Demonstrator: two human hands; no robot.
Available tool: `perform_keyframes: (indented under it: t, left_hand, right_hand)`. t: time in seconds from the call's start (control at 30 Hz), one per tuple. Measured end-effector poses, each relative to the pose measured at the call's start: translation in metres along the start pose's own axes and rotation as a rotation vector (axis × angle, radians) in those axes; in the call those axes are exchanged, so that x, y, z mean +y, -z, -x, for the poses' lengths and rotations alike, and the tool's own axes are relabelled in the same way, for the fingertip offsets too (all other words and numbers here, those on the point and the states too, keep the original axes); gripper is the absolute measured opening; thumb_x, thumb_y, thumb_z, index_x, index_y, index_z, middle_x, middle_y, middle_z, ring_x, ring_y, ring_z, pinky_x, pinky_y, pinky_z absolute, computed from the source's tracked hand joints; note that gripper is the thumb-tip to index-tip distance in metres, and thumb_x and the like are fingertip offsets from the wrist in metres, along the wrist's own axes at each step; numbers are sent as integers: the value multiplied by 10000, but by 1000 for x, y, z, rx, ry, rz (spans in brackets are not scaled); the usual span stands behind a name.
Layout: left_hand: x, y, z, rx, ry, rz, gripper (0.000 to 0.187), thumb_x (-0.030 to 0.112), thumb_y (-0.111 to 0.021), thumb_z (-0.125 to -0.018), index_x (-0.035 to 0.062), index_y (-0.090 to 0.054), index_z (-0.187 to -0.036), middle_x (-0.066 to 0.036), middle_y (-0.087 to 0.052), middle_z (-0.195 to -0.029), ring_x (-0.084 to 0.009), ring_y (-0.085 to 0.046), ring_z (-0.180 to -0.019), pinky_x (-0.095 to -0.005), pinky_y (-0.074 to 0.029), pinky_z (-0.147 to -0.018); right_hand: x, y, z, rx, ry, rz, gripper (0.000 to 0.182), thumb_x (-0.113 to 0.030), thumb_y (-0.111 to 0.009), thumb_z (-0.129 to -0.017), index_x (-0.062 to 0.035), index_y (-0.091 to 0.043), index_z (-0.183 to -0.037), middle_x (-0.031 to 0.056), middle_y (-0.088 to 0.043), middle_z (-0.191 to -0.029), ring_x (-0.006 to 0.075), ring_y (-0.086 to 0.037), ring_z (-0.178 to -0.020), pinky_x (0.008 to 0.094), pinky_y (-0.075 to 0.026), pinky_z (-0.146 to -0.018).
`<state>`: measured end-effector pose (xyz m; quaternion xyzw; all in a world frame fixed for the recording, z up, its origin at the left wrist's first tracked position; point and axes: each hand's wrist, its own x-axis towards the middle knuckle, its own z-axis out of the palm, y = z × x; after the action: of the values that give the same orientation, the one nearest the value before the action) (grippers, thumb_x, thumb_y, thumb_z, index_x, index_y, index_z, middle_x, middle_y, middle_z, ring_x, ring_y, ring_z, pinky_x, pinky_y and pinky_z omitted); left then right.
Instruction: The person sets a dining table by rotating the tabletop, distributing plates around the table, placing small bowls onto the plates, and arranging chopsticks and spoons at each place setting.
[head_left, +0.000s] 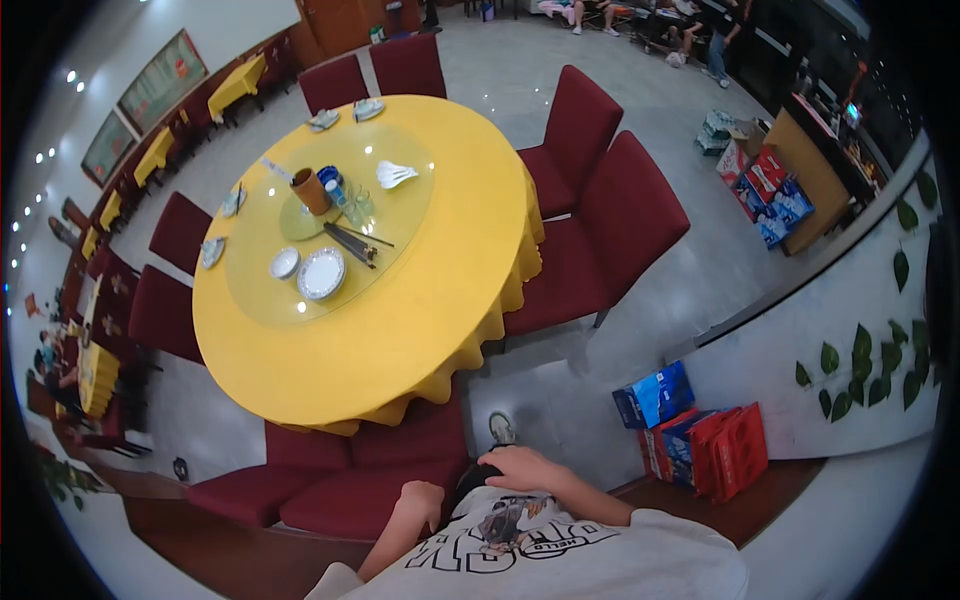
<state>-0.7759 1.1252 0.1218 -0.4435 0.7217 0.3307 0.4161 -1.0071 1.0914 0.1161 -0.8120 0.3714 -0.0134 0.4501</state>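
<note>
My left hand (422, 500) is low in front of me, near the maroon chair seats (350, 500), fingers loosely bent and nothing visible in it. My right hand (522, 467) is in front of my waist over dark trousers, its fingers loosely extended with no object showing. Ahead stands a round table with a yellow cloth (420, 340). On its glass turntable (400, 245) are a white plate (321, 273), a stack of small dishes (285, 262), dark chopsticks (350, 245), a brown holder (310, 191), drinking glasses (358, 207) and white spoons (396, 174).
Maroon chairs (635, 205) surround the table. Red and blue boxes or bags (715, 445) are on the floor at right, beside a low wall with leaf decorations (860, 350). Farther back, more cartons (770, 200) lean against a counter (825, 190). People sit and stand at the far top.
</note>
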Motion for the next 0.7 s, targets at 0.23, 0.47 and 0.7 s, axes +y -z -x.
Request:
perform_keyframes:
  t: [0.23,0.47,0.7]
  left_hand:
    - [-15,-19,-93,457,125,494,306,356,-685,-715,64,-679,-806,-147,-674,-838,-305,-660,-800,-409,-532,-694]
    - [-34,60,-96,726,47,658,367,313,-653,-764,62,-597,-1026,-172,-647,-908,-322,-636,-851,-431,-510,-722]
    - [-94,131,-105,758,245,662,341,250,-636,-773,47,-578,-1042,-166,-647,-897,-327,-629,-854,-434,-496,-736]
  right_hand:
    - [10,61,-59,-262,-52,274,420,-275,-619,-792,-66,-550,-1149,150,-593,-1078,334,-558,-1018,423,-459,-860]
    - [-1,106,-128,-334,85,314,397,-251,-620,-792,-68,-556,-1139,144,-597,-1022,319,-565,-999,421,-456,-851]
    - [23,153,-175,-368,174,303,392,-246,-617,-790,-75,-556,-1138,144,-593,-984,320,-573,-961,419,-465,-823]
